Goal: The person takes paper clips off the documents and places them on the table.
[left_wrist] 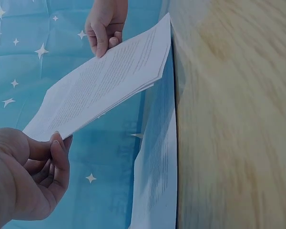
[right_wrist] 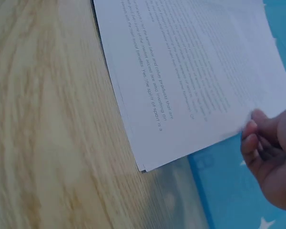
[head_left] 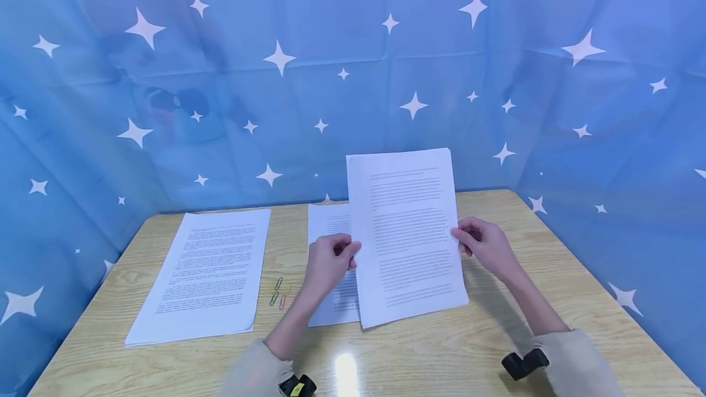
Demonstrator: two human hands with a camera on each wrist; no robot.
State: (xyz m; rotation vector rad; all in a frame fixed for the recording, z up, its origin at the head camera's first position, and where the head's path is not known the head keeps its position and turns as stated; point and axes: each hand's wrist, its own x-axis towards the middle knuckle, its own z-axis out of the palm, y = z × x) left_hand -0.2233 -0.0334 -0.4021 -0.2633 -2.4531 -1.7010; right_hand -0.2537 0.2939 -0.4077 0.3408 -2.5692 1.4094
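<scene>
A few printed sheets of paper (head_left: 408, 238) are held up, tilted, above the table between both hands. My left hand (head_left: 328, 262) pinches their left edge between thumb and fingers, and my right hand (head_left: 488, 247) pinches the right edge. In the left wrist view the sheets (left_wrist: 105, 76) show as a thin stack with slightly uneven edges. The right wrist view shows the thumb and fingers of the right hand (right_wrist: 271, 152) at the paper's edge. Behind the held sheets, another printed page (head_left: 331, 311) lies on the table, partly hidden by them and the left hand.
At the left of the wooden table (head_left: 441, 354) lies a stack of printed sheets (head_left: 204, 274). Several coloured paper clips (head_left: 280, 294) are between that stack and the left forearm. A blue curtain with white stars (head_left: 353, 109) hangs behind the table and at its sides.
</scene>
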